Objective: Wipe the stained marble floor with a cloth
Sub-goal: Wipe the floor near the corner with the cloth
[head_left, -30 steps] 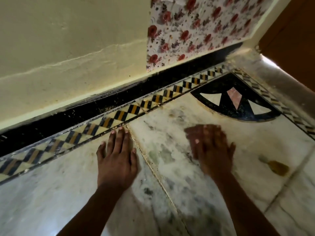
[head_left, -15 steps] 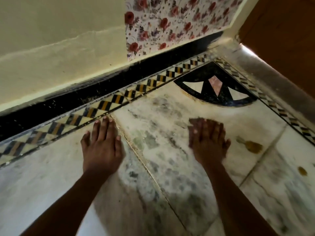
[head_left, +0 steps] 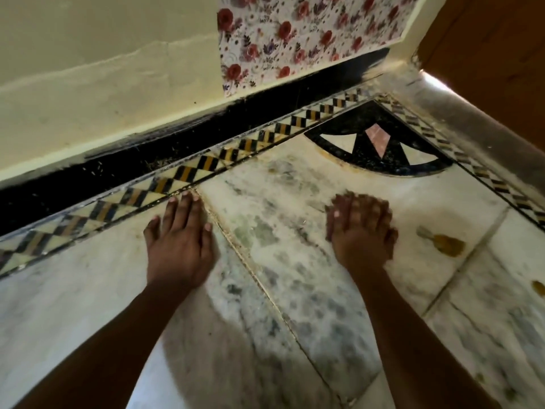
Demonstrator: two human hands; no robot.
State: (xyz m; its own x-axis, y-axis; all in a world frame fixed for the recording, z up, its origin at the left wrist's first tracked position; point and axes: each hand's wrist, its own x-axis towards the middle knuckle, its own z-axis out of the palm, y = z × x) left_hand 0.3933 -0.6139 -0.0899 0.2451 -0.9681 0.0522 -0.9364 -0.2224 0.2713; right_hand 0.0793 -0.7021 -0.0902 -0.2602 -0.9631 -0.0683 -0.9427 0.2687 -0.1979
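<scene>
- While both hands press flat on the marble floor, the left hand lies open with fingers spread, its fingertips just short of the chequered border strip; it grips nothing and looks like a brace
- the right hand is also palm-down and blurred; no cloth shows under or around it, so I cannot tell whether one is held; if there is one, the palm hides it
- between the hands runs a floor joint, slanting from the border toward the viewer; the grey-green staining sits on the right hand's side of it
- beyond, to the right, an amber stain lies near the right hand, well apart from the left, its long axis roughly left-to-right; the right hand is plainly nearer, so a sweep rightward seems the likely next reach
- a smaller amber spot sits farther right, at the frame edge
</scene>
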